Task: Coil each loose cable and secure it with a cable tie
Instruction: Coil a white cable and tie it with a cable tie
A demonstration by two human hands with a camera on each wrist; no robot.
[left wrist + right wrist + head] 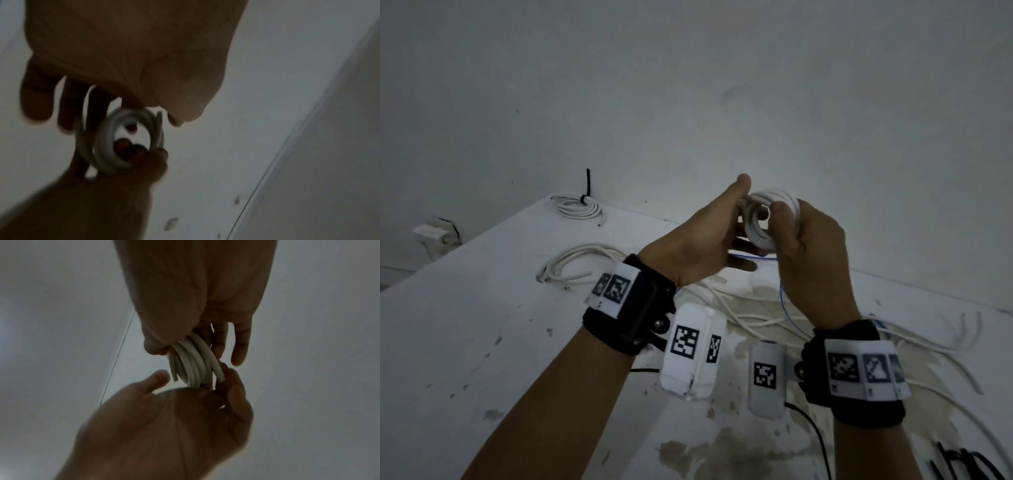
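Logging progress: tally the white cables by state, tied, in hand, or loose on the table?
Tied coil with black cable tie: 1
Coil held in both hands, untied: 1
Loose bundle on table, left: 1
Loose tangle under the hands: 1 pile, strands uncountable
Total: 4 groups

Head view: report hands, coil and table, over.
Both hands up: right hand grips white coil, left hand steadies it. No tie on it yet. Loose cables below on table, one tied coil far left.
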